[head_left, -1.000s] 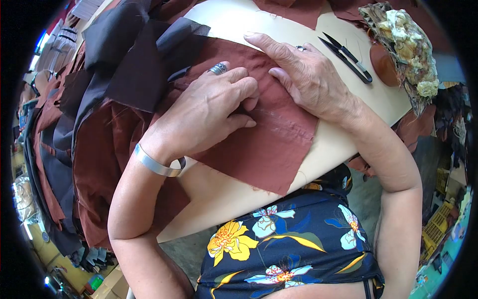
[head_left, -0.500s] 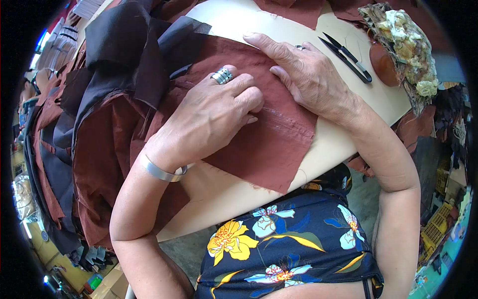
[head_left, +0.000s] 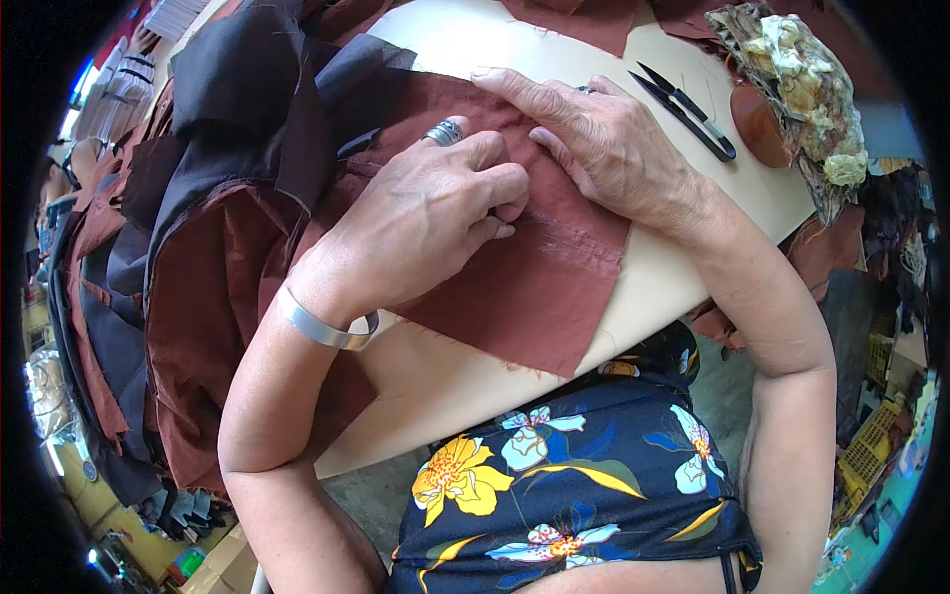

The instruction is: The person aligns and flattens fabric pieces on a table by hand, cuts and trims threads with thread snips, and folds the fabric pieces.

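A reddish-brown cloth piece [head_left: 534, 307] lies flat on the pale tabletop [head_left: 416, 386], with a rough, whitish line running across it. My left hand [head_left: 426, 208], with rings and a silver bracelet, rests over its left part, fingers curled in and thumb near the index finger; what they hold, if anything, is hidden. My right hand [head_left: 604, 144] lies on the cloth's upper right part, palm down, index finger stretched out to the left and thumb apart from it.
Black thread snips [head_left: 685, 111] lie at the upper right, beside a brown round object [head_left: 760, 124] and a rough clump [head_left: 802, 89] of fibrous material. Dark cloth [head_left: 242, 89] and more reddish-brown cloth [head_left: 218, 297] are heaped at the left.
My left hand has shifted slightly over the cloth, its thumb hidden half a second ago and showing again now. My right hand has moved slightly left.
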{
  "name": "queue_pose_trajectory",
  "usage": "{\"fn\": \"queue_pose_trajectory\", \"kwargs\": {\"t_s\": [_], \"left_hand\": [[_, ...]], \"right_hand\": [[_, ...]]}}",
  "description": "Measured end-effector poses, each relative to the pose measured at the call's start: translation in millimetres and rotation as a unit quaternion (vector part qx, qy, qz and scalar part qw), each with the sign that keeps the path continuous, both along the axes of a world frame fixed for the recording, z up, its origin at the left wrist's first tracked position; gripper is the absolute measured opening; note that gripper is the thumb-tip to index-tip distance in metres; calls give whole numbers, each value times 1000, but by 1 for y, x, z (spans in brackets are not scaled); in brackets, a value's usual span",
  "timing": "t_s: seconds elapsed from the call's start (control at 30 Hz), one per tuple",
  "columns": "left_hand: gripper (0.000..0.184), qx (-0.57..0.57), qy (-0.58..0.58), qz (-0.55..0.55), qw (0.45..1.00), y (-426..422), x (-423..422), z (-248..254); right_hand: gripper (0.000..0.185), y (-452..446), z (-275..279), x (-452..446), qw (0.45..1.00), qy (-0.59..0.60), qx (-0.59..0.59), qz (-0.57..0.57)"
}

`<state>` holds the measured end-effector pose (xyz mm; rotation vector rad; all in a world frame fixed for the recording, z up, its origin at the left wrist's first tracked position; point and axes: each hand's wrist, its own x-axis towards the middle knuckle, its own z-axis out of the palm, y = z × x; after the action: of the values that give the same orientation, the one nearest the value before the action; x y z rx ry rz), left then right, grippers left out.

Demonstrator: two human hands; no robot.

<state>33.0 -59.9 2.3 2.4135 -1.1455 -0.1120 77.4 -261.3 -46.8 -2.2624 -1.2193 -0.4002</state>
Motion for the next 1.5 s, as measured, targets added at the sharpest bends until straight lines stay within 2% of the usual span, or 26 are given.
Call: {"fn": "queue_pose_trajectory", "kwargs": {"t_s": [0.1, 0.23, 0.33, 0.53, 0.63, 0.73, 0.83, 1.03, 1.1, 1.23, 1.33, 1.5], "left_hand": [[14, 7, -18, -23, 1000, -1, -1, 0], [13, 41, -36, -19, 998, -3, -4, -1], [12, -3, -21, 5, 1000, -3, -5, -5], [14, -4, -18, -25, 1000, -4, -1, -4], [16, 60, 35, -42, 997, -4, -2, 5], [16, 16, -23, -11, 1000, -12, -9, 0], [17, -10, -27, 25, 999, -26, -17, -11], [24, -6, 24, -5, 1000, -23, -13, -7], [28, 0, 4, -20, 1000, -24, -13, -7], [36, 22, 17, -37, 999, -26, -15, -7], [29, 29, 46, -7, 998, -27, -17, -5], [20, -5, -17, 30, 999, -35, -25, -14]], "right_hand": [[60, 0, 0, 2, 999, 28, 19, 24], [56, 2, 0, 6, 999, 5, 23, 32], [55, 3, 0, 7, 999, -2, 36, 34], [56, 2, 1, 7, 998, 14, 47, 39], [57, 2, 4, 7, 997, 25, 50, 48], [57, 2, 2, 6, 997, 30, 49, 43], [56, 2, -1, 8, 998, 7, 48, 37], [58, 2, -1, 7, 999, 7, 44, 27], [58, 2, 0, 6, 999, 0, 36, 24], [56, 4, -4, 9, 995, -16, 79, 56], [54, 4, -8, 12, 995, -32, 82, 54], [59, 5, -2, 5, 997, 6, 65, 36]]}}
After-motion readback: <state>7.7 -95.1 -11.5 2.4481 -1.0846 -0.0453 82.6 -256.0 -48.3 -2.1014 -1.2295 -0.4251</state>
